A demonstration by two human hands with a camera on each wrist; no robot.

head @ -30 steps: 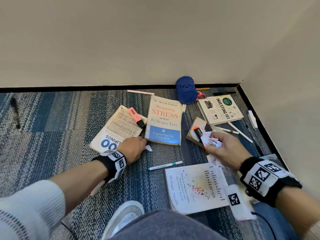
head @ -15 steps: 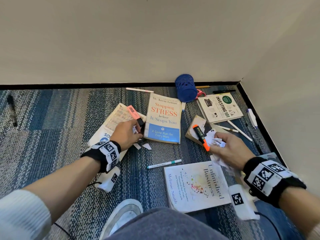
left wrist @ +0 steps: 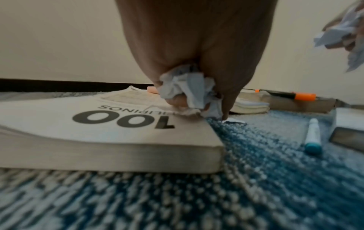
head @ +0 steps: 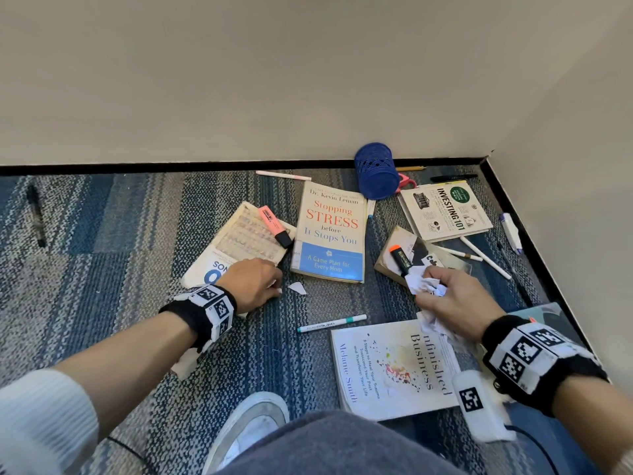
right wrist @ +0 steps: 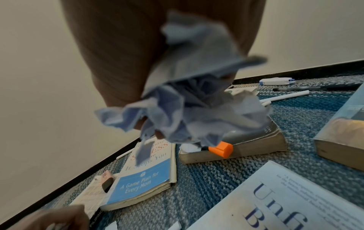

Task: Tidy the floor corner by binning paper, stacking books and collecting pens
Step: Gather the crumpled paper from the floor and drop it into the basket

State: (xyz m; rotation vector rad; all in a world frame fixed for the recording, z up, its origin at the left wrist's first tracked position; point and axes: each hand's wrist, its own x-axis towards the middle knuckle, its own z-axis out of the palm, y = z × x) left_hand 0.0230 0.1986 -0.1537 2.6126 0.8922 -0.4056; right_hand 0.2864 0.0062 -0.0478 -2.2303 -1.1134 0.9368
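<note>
L fingers [left wrist: 226, 99] are curling round a small crumpled white paper wad [left wrist: 189, 91] at the corner of the cream "100" paperback [left wrist: 110, 124]; R hand [head: 459, 299] is clutching a bigger bunch of crumpled white paper [right wrist: 189, 109] w/ loose tails hanging. One white torn scrap [head: 297, 288] is lying on the blue carpet just beside the L hand [head: 253, 282]. Risk, imo: reaching for it w/ a full fist is likely loosening the wad, and R's trailing bits are apt to be shedding en route to a bin.

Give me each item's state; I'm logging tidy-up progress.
Left hand: gripping crumpled paper.
Right hand: gripping paper wad.
Paper scrap: loose on carpet.
Blue pen cup: tipped over.
Stress book: flat, closed, unstacked.
Teal pen: uncollected.
</note>
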